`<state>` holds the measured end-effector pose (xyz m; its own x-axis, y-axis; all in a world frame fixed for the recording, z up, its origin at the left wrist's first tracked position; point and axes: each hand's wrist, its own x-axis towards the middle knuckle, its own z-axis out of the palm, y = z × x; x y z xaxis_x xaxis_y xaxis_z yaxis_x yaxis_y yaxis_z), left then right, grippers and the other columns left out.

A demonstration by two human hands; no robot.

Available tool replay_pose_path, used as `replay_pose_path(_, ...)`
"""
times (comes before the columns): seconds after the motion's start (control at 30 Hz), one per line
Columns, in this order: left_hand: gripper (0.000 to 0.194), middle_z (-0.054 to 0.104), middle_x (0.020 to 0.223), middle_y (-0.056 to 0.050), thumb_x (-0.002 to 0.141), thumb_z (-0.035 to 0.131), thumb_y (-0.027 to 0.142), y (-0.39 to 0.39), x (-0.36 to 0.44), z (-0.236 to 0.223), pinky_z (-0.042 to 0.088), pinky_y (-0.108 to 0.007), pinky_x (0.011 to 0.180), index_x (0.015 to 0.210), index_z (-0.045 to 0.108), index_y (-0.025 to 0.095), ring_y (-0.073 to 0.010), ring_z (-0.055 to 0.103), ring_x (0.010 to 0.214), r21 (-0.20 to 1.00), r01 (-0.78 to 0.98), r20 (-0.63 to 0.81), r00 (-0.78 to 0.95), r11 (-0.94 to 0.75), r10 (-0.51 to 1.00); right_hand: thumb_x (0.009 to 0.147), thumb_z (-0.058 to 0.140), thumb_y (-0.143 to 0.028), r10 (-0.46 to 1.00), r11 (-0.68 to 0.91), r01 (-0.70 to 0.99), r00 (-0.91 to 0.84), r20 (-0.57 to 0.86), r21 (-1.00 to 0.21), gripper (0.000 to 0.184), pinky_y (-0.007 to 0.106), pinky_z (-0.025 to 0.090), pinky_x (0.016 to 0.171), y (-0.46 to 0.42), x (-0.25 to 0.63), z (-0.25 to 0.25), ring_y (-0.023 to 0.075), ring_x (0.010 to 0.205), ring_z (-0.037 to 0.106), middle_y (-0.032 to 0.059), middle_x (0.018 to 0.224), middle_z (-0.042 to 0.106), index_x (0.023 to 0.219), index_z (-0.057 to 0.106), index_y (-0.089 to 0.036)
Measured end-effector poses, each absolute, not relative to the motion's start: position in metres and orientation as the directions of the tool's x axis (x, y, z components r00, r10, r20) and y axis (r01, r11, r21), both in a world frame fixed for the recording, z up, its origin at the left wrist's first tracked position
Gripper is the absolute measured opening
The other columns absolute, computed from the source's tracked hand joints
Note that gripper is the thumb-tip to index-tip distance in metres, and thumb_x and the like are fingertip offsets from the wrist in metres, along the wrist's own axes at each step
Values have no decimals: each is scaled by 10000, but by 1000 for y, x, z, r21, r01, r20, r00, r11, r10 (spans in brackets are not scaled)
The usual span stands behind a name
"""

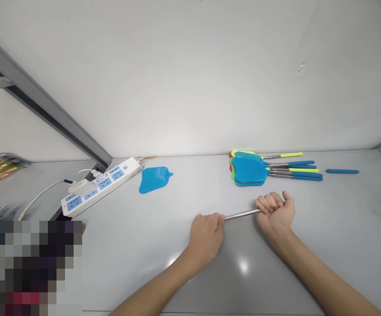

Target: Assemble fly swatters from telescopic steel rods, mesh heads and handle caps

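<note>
A thin metal rod runs between my hands above the table, rising slightly to the right. My left hand is closed in a fist around its left end. Around the right end are the curled fingers of my right hand, palm turned up; both rod ends are hidden in the fists. Behind my right hand lies a pile of fly swatters with blue, green and red heads and blue or yellow-green handles. A loose blue swatter head rests at the left. Right of the pile lies a separate blue handle.
A white power strip with plugs and cables lies at the left, beside a grey metal post. Colourful plastic-wrapped items sit at the far left. A pale wall closes off the back of the grey table.
</note>
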<state>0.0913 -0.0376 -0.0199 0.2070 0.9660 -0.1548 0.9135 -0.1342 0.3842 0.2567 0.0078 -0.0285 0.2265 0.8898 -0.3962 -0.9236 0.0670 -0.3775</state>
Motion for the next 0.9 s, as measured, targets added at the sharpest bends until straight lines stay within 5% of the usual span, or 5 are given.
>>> replay_pose_path(0.63,448,437,458,20,879,99,297,-41,92,-22,255,-271,535,551,382,180,-113,394,451,394,905,-133,228,-159,965,689,417,-255,890,16,-930,181,-418,-368,346,193,154,296,4,252,-26,71,338,133,-71,409,72,507,132,-181)
replay_pose_path(0.9,436,485,511,14,881,66,332,-49,106,-17,237,-258,480,676,427,196,-125,416,447,421,875,-170,336,-240,926,708,434,-234,979,-76,-939,-6,-205,-337,341,194,243,316,13,279,-16,73,355,182,-66,425,102,506,164,-182)
